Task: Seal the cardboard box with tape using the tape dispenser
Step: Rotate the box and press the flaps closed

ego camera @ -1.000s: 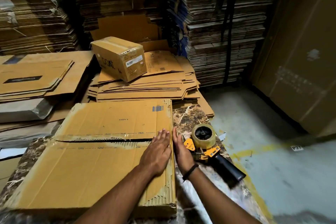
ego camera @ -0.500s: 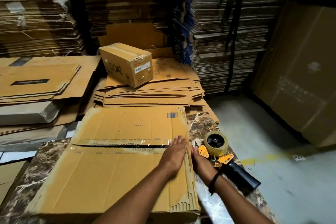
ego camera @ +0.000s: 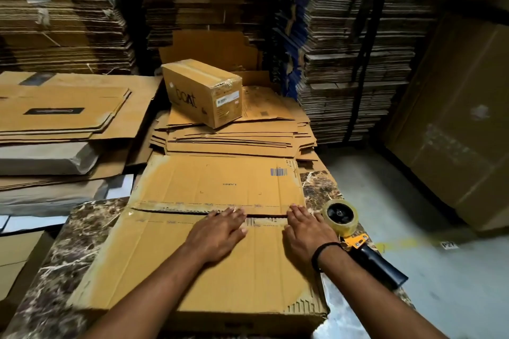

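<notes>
– Stacked flat cartons (ego camera: 344, 63) fill the far wall, and on the marbled tabletop (ego camera: 77, 242) lies the cardboard box (ego camera: 220, 184), its two flaps meeting along a seam that runs left to right. Where are the hands?
– Both lie flat on it, fingers straight, grasping nothing. The left hand (ego camera: 217, 234) presses near the middle of the seam, the right hand (ego camera: 305, 234) at its right end.
– And the tape dispenser (ego camera: 349, 228)?
– On the tabletop just right of the right hand, near the right edge (I cannot tell whether its black handle overhangs). Nobody holds it.
– So what could go wrong?
– Three things, I judge. A careless reach could knock the dispenser to the floor (ego camera: 413, 201). The flaps look sprung, with a dark gap left of the left hand, so once a hand lifts to fetch the dispenser the seam may open and the tape wrinkle. Old residue along the seam may also keep fresh tape from sticking.
</notes>
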Action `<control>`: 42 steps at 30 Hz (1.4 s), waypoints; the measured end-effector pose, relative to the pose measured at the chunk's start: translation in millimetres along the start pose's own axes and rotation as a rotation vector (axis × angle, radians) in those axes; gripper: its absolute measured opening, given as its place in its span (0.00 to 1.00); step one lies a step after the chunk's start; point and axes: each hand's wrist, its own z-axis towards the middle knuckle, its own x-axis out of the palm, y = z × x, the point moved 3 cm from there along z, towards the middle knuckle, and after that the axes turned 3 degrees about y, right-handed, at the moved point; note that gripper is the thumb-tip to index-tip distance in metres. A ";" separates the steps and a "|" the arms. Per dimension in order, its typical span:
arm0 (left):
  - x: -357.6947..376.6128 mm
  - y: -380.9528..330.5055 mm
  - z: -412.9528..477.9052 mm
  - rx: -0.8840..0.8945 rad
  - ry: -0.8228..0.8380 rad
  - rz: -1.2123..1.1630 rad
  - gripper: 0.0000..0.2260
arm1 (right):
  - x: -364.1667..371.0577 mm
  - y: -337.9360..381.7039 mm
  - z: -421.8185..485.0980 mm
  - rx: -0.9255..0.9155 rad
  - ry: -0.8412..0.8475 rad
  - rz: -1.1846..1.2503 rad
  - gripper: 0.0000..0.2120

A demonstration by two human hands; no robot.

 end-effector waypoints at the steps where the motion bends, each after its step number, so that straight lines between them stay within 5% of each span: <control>1: -1.2 4.1 -3.6 -0.024 0.001 0.016 0.30 | -3.6 6.4 2.9 0.012 -0.008 -0.014 0.28; 6: -5.5 -5.1 3.0 -0.024 -0.038 0.013 0.26 | -11.0 72.5 9.9 -0.211 -0.004 -0.008 0.27; 13: -18.1 122.5 -60.5 -0.250 -0.040 0.022 0.27 | 3.9 80.7 18.3 -0.115 0.024 0.024 0.27; 22: -34.2 149.9 -79.2 -0.223 -0.027 0.004 0.24 | 13.3 180.8 49.8 -0.307 -0.014 0.019 0.28; 25: -45.3 182.1 -94.3 -0.270 -0.040 -0.221 0.23 | 17.9 177.3 50.7 -0.297 -0.021 0.012 0.28; 29: -47.4 206.9 -99.4 -0.359 -0.313 -0.835 0.37 | 19.9 180.2 53.6 -0.280 -0.018 0.027 0.28; 34: 4.8 221.9 -106.9 -0.518 -0.316 -1.442 0.24 | 21.5 178.3 54.6 -0.280 -0.010 0.046 0.27; 37: 11.3 229.1 -106.6 -0.544 -0.193 -1.491 0.17 | 20.5 177.0 56.7 -0.284 0.017 0.064 0.27; 42: -6.0 232.2 -98.9 -0.389 -0.234 -1.264 0.28 | 19.1 175.8 58.0 -0.285 0.047 0.092 0.27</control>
